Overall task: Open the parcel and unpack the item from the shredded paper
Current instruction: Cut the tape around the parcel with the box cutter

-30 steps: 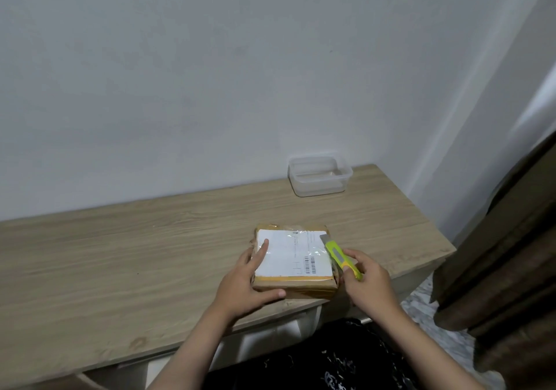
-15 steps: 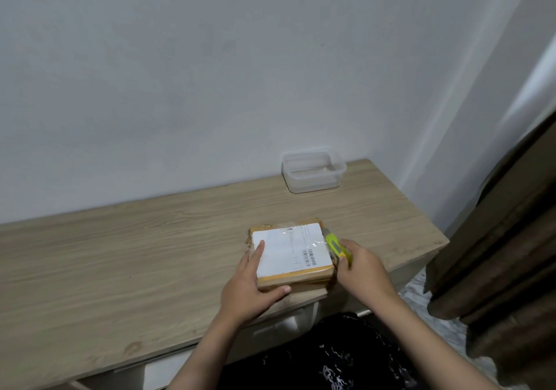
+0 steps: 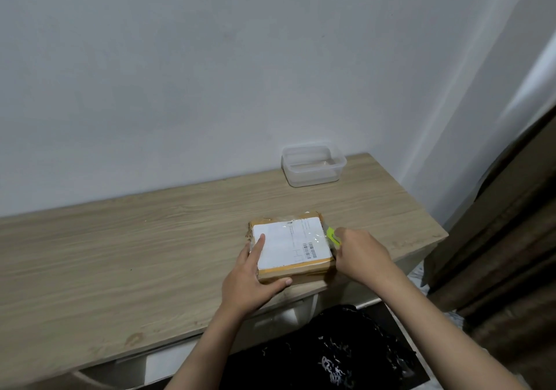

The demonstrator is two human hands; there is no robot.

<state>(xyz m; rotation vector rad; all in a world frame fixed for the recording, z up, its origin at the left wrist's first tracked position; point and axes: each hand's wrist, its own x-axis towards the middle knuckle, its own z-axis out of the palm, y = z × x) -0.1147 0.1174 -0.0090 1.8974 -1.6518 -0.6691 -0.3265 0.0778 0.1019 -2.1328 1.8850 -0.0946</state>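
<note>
A flat brown cardboard parcel [image 3: 293,271] with a white shipping label and clear tape lies near the front edge of the wooden table [image 3: 120,257]. My left hand [image 3: 251,281] presses on its near left corner, index finger on the label, thumb along the front side. My right hand [image 3: 362,255] grips a yellow-green utility knife [image 3: 332,236] against the parcel's right side. The blade is hidden behind the parcel's edge. The parcel is closed, so nothing inside shows.
An empty clear plastic container [image 3: 313,165] stands at the back right of the table by the white wall. A brown curtain [image 3: 505,254] hangs to the right. The table's right edge lies close beyond my right hand.
My right hand has brought the knife down from above the parcel's right top edge to its right side and slid it farther along. The left hand keeps holding the parcel.
</note>
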